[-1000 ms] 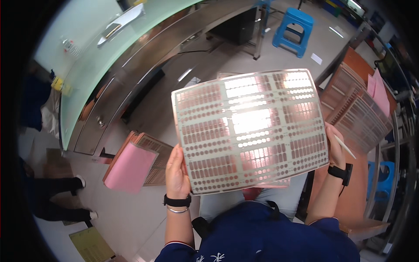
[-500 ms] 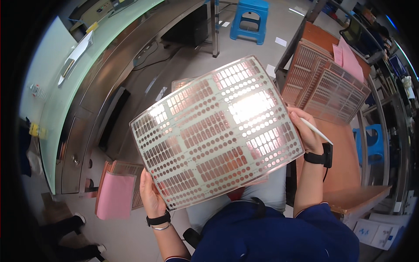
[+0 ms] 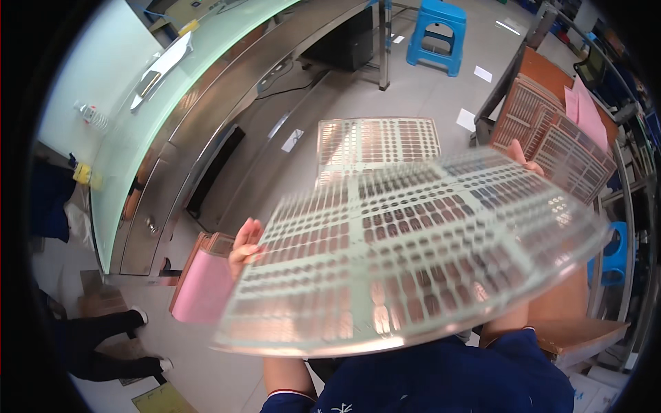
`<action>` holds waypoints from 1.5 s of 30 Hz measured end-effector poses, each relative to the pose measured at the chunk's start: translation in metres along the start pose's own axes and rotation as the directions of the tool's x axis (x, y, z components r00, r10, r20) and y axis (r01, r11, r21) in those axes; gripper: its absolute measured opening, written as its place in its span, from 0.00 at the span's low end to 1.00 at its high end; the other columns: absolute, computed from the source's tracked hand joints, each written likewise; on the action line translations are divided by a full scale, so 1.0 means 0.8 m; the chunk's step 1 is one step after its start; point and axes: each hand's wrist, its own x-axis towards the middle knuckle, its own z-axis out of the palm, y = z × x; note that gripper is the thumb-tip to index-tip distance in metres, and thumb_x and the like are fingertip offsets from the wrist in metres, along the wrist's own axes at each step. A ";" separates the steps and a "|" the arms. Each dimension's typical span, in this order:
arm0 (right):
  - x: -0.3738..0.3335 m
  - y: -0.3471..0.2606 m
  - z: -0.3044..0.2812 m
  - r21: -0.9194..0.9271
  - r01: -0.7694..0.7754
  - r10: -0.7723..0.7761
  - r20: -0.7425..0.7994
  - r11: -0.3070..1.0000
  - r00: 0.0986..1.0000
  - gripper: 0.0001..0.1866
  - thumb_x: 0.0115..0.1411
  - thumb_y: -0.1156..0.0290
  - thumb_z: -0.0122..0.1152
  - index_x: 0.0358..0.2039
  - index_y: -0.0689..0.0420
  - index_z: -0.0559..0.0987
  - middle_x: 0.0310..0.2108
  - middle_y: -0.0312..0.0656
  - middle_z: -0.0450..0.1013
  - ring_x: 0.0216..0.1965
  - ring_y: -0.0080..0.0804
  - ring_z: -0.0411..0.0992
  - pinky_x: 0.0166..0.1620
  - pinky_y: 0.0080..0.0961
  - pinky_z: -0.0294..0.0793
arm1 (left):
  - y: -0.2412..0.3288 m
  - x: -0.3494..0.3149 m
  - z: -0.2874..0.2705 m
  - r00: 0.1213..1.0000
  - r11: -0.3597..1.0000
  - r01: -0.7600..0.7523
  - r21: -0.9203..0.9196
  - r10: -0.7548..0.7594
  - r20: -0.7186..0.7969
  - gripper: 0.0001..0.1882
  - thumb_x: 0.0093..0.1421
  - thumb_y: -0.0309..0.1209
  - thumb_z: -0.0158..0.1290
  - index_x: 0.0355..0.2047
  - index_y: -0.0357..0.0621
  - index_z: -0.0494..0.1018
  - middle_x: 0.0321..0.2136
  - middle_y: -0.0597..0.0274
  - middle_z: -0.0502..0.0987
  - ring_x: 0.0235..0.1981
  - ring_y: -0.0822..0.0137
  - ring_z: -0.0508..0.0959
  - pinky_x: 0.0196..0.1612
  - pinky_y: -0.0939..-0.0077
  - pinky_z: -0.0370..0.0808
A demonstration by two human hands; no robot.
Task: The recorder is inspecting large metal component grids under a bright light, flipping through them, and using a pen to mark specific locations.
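Observation:
A large circuit board panel [image 3: 420, 220], pale green with rows of coppery bars and dots, is held up between my hands and blurred by motion. My left hand [image 3: 246, 246] grips its left edge, the fingers showing beside it. At the far right edge my right hand [image 3: 525, 160] holds the same panel; only its fingers show, the rest being behind the sheet. The white pen-like stick seen earlier in that hand is out of sight. Beyond the held panel, a second similar panel [image 3: 377, 141] lies low in front of me, partly covered.
Stacked panels [image 3: 575, 155] with pink sheets [image 3: 589, 113] stand on a rack at the right. A pink-covered stack [image 3: 203, 286] is at the left, below a glass-topped metal bench [image 3: 186, 103]. A blue stool [image 3: 438, 38] stands ahead. A person's legs [image 3: 110, 341] show lower left.
The held panel has tilted and swung nearer, its near edge rising over my forearms. The panel behind it now shows much more. My view has shifted left.

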 end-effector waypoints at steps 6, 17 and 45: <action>0.050 0.071 0.082 0.091 -0.059 0.066 -0.078 0.994 0.995 0.24 0.64 0.55 0.45 0.56 0.54 0.69 0.47 0.46 0.73 0.43 0.37 0.76 0.45 0.40 0.79 | -0.006 -0.013 0.029 0.920 0.940 0.200 -0.278 -0.278 -0.277 0.08 0.64 0.26 0.46 0.44 0.46 0.69 0.42 0.55 0.77 0.41 0.65 0.80 0.40 0.73 0.83; 0.010 0.094 0.072 -0.366 -0.177 -0.075 -0.579 0.913 0.812 0.21 0.69 0.61 0.39 0.54 0.61 0.67 0.47 0.43 0.73 0.39 0.24 0.76 0.35 0.19 0.80 | -0.002 0.010 0.012 0.767 0.472 0.445 -0.761 -0.640 0.051 0.25 0.68 0.46 0.33 0.59 0.47 0.61 0.58 0.53 0.64 0.57 0.61 0.68 0.59 0.64 0.67; 0.055 0.111 0.138 -0.752 -0.027 -0.378 -0.361 0.658 0.853 0.21 0.65 0.64 0.50 0.53 0.65 0.65 0.38 0.43 0.74 0.37 0.24 0.74 0.41 0.17 0.75 | 0.010 -0.012 0.069 0.873 0.805 0.442 -0.396 -0.487 -0.018 0.19 0.66 0.35 0.44 0.53 0.38 0.59 0.46 0.55 0.73 0.45 0.68 0.75 0.48 0.72 0.75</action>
